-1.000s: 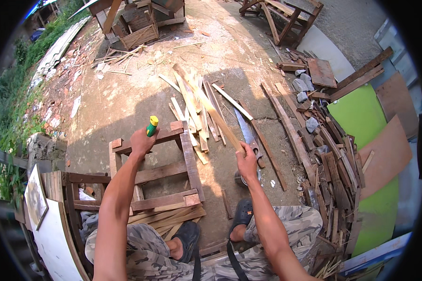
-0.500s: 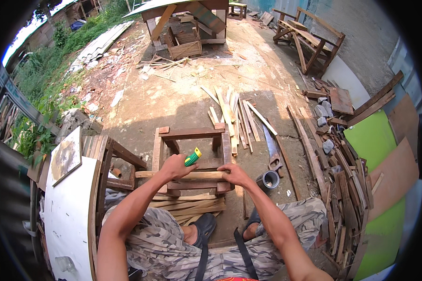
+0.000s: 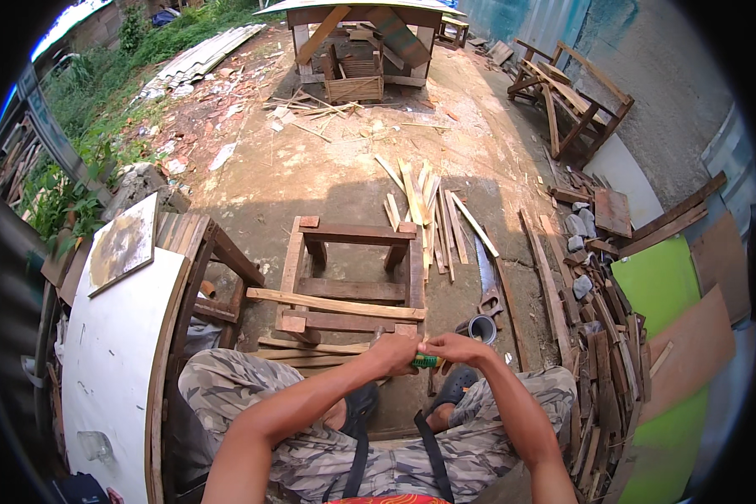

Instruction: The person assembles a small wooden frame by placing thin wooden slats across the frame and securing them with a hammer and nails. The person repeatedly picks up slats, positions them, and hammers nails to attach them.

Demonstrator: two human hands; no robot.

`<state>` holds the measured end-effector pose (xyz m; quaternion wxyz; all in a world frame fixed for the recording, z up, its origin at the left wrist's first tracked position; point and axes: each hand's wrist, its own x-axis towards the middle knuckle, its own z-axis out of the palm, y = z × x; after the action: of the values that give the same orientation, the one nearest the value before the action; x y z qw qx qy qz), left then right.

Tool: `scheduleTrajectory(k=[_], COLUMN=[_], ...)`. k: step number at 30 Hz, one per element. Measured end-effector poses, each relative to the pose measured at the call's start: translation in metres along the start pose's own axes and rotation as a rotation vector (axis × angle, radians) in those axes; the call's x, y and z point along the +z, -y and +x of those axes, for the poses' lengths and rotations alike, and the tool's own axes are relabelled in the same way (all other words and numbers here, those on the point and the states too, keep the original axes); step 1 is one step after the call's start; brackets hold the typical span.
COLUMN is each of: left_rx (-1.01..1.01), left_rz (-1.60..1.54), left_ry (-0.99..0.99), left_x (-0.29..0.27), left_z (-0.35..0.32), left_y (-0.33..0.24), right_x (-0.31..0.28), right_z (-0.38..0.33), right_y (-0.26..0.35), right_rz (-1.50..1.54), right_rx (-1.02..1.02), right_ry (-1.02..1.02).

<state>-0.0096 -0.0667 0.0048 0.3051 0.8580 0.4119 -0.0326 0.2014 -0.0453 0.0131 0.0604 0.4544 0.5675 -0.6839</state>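
While the person sits on the ground, both hands meet at about 6 o'clock from the wooden frame. The left hand is curled tight around a green-handled tool, and the right hand pinches its other end with fingers closed. A small grey cup stands at 2 o'clock from the hands, beside a handsaw.

dirt ground | wooden frame | loose slats | handsaw
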Motion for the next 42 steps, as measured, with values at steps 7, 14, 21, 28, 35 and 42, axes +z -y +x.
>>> scheduleTrajectory(k=[7, 14, 21, 28, 35, 42], left_rx=[0.213, 0.055, -0.092, -0.020, -0.027, -0.035], left_rz=[0.089, -0.514, 0.198, 0.168, 0.150, 0.181], left_ry=[0.255, -0.378, -0.468, -0.689, -0.710, -0.712], left_x=[0.003, -0.074, 0.003, 0.029, 0.030, 0.030], left_z=[0.007, 0.013, 0.004, 0.004, -0.003, -0.003], left_y=[-0.023, 0.070, 0.117, 0.137, 0.138, 0.137], right_x=[0.053, 0.056, 0.024, 0.031, 0.038, 0.044], right_z=[-0.007, -0.035, -0.023, -0.012, 0.003, 0.041], right_y=[-0.026, -0.032, -0.058, -0.043, 0.002, 0.002], right_rz=[-0.126, 0.061, 0.151, -0.085, 0.106, -0.121], right_rx=[0.054, 0.052, -0.301, -0.346, -0.307, -0.339], right_ry=[0.073, -0.466, -0.812, -1.129, -1.066, -1.197])
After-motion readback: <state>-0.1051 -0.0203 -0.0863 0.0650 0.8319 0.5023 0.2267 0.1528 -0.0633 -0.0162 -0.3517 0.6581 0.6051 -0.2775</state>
